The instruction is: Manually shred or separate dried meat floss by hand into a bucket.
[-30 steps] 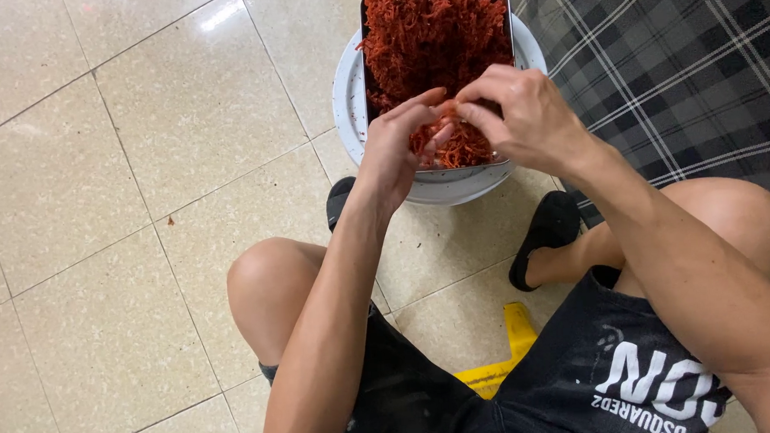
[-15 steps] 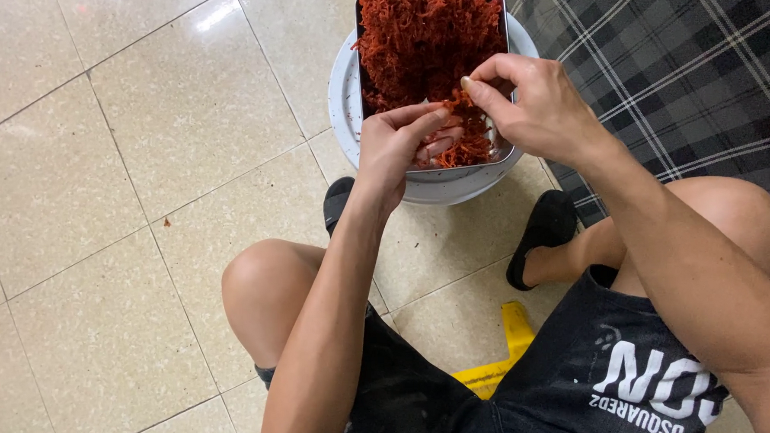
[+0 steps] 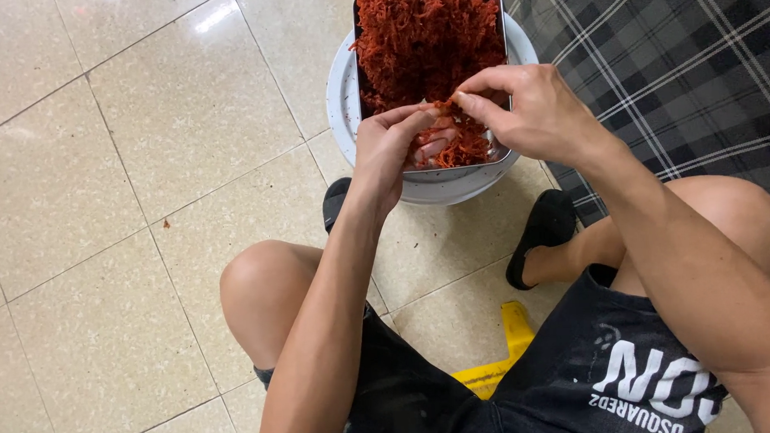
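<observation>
Left hand (image 3: pixel 391 147) and right hand (image 3: pixel 532 115) meet fingertip to fingertip, both pinching a clump of red shredded strands (image 3: pixel 425 33) heaped just beyond them in a metal tray (image 3: pixel 505 155) atop a white bucket (image 3: pixel 341 97).

Left hand (image 3: pixel 391 151) and right hand (image 3: pixel 532 115) pinch red shreds (image 3: pixel 425 33) over metal tray (image 3: pixel 500 30), set on white bucket (image 3: pixel 342 97).
</observation>
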